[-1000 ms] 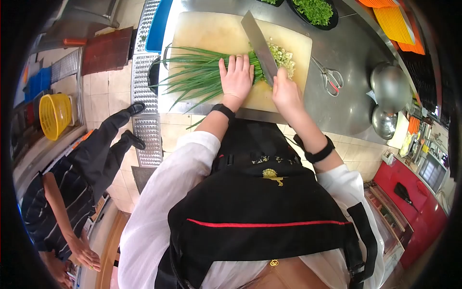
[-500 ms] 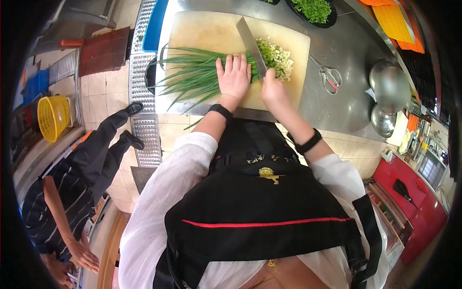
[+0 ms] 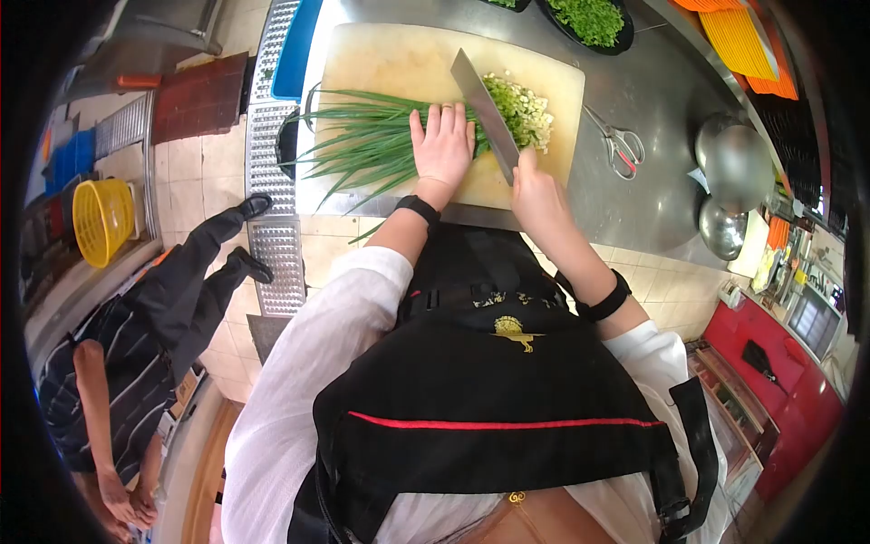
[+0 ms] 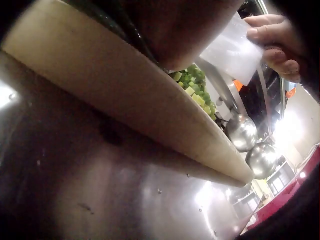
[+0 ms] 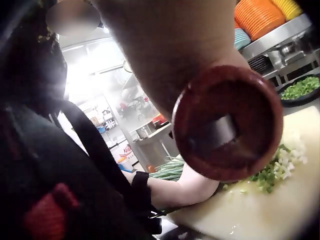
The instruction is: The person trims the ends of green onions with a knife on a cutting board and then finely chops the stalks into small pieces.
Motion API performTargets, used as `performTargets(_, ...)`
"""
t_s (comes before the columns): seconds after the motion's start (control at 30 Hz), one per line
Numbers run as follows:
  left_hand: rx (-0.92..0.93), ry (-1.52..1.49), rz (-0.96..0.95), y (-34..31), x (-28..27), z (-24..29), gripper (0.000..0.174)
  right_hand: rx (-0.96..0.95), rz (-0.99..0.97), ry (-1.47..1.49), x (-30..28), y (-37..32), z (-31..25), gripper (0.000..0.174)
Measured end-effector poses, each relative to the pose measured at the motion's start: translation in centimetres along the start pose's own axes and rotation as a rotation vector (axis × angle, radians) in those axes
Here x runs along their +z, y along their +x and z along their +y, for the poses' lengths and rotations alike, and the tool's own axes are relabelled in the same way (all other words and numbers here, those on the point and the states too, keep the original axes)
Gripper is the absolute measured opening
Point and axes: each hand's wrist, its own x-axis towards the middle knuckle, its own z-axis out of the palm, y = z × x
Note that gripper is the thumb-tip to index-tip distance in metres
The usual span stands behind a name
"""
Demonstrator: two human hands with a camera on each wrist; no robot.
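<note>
Centrally, near the top of the head view, one bundle of green onions (image 3: 362, 136) is pressed onto a cutting board (image 3: 390, 59) by the left hand (image 3: 442, 150), laid flat with fingers extended. One knife (image 3: 485, 107) is gripped by the right hand (image 3: 541, 192), its handle mostly hidden. Chopped pieces (image 3: 530, 113), too many to count, are heaped right of the blade. At upper right, greens are held in one black bowl (image 3: 629, 34); a second dark dish (image 3: 524, 6) of greens is cut off above. One pair of scissors (image 3: 621, 152) is seen right of the board.
</note>
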Motion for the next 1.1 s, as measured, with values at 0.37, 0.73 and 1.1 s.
performTargets(0.37,0.001,0.01,-0.007,0.2,-0.2,0.0,0.034,0.035,0.003,0.047,3.8,4.4,-0.4,0.015)
performTargets(0.73,-0.036,-0.055,-0.014,-0.1,-0.1,0.1,0.04,-0.003,0.056,0.038,-0.4,0.7,-0.8,0.014)
performTargets(1.1,-0.048,-0.112,0.016,-0.1,0.1,-0.2,0.04,0.005,-0.016,0.041,1.7,1.2,-0.6,0.015)
